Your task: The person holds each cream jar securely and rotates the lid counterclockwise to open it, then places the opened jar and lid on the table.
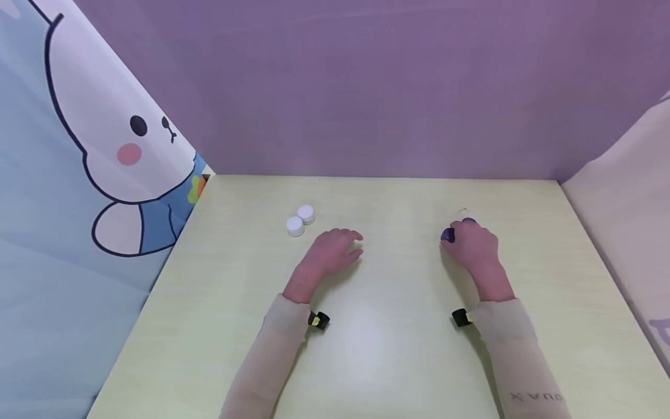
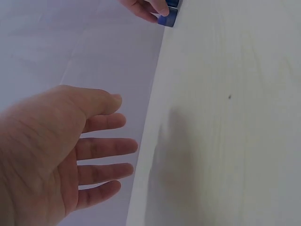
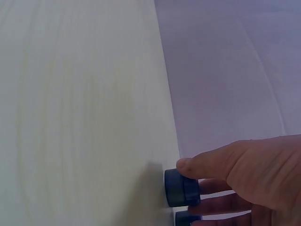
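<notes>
My right hand (image 1: 473, 244) pinches two small dark-purple round caps (image 3: 181, 187) against the pale wooden counter (image 1: 377, 349) (steadying them); my left hand (image 1: 335, 251) hovers open, holding nothing.

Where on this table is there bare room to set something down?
The widest bare patch lies between the left hand and right hand, running back to the purple wall. The near middle, between the sleeves, is bare too. It is crowded by the two white caps and the purple caps under the right fingers.
</notes>
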